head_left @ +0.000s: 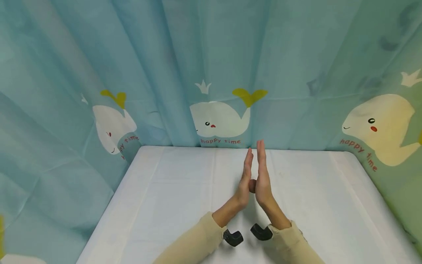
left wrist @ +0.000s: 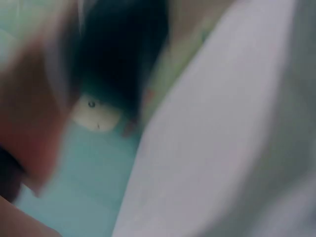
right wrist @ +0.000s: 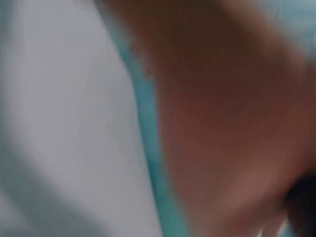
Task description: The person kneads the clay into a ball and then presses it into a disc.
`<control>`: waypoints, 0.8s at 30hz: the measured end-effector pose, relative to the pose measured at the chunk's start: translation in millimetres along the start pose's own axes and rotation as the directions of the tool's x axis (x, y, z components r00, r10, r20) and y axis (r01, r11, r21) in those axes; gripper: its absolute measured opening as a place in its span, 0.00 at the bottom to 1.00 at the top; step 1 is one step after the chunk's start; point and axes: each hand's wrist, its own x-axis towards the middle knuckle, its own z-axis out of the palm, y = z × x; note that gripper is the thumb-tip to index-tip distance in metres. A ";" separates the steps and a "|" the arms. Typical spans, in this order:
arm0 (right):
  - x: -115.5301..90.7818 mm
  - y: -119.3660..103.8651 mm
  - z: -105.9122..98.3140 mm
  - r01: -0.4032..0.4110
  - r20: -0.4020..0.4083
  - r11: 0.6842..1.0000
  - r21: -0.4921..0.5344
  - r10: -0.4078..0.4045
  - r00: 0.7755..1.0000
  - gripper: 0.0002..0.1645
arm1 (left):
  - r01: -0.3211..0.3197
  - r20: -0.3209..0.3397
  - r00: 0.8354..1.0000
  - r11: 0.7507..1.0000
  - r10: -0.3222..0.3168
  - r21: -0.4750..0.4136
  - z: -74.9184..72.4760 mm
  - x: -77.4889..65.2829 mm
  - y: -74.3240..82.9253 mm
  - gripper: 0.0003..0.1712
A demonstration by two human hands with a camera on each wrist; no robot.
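In the head view a small brown ball-like lump (head_left: 252,186) sits between the two palms, over the middle of the table. My left hand (head_left: 245,179) presses on it from the left, fingers straight and pointing away. From the other side my right hand (head_left: 263,179) presses against it, its fingers straight too and reaching slightly farther. The fingertips stand a little apart. Both wrist views are badly blurred; the lump shows dark at the edge of the left wrist view (left wrist: 7,175) and the right wrist view (right wrist: 302,207).
A white-covered table (head_left: 174,183) lies under the hands. Around it hangs a blue-green curtain (head_left: 224,47) printed with white whales. Black curved camera mounts (head_left: 233,238) jut inward from both sleeved wrists, close to each other.
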 end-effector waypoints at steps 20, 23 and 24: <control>6.6 -5.5 -10.0 0.081 -0.089 0.993 -0.085 -0.089 0.992 0.34 | 0.114 0.002 0.993 0.978 -0.115 -0.175 14.9 -3.6 17.3 0.38; 10.4 9.9 -16.9 0.036 -0.086 0.998 -0.057 -0.040 0.995 0.33 | 0.101 -0.005 0.994 0.966 -0.105 -0.237 15.1 -3.9 29.6 0.38; 7.0 14.9 -15.3 0.020 -0.073 0.999 -0.043 -0.023 0.997 0.33 | 0.087 -0.017 0.996 0.970 -0.093 -0.226 12.8 -1.8 32.1 0.38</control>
